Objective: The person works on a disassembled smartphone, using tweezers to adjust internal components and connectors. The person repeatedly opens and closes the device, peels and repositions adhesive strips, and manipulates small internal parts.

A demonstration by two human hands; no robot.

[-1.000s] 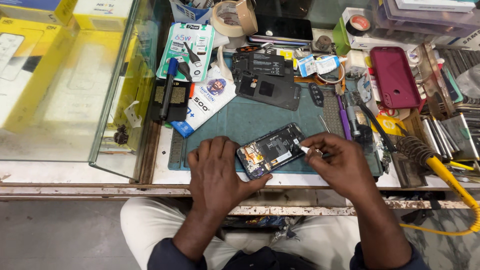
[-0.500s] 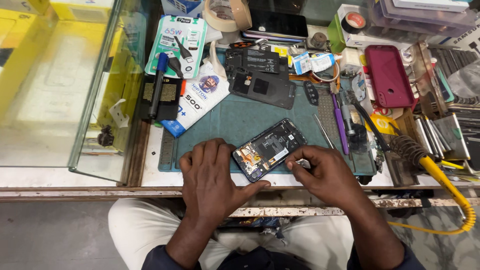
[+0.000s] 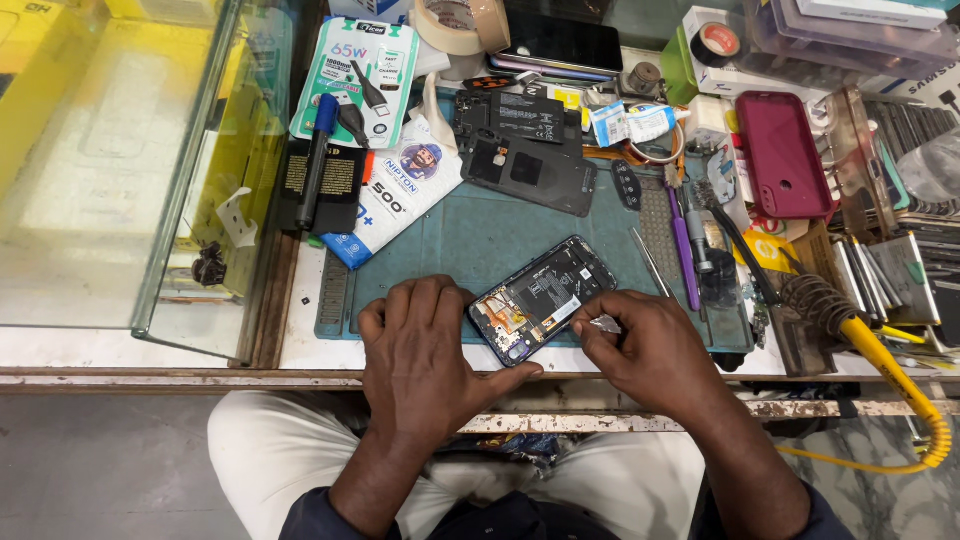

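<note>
An opened phone, back cover off and circuit parts showing, lies tilted on a teal work mat. My left hand rests flat on the mat at the phone's lower left end, thumb under its edge. My right hand is at the phone's right side, fingers pinched on a small pale piece close to the phone's edge. What that piece is cannot be made out.
A removed black back panel lies further up the mat. Tweezers and a purple tool lie to the right, a soldering iron with yellow cable beyond. A maroon phone case, tape rolls, packets and a glass case surround the mat.
My right hand has drawn in closer to the phone's edge and closed its fingers on the small piece. My left hand has stayed on the phone's lower end.
</note>
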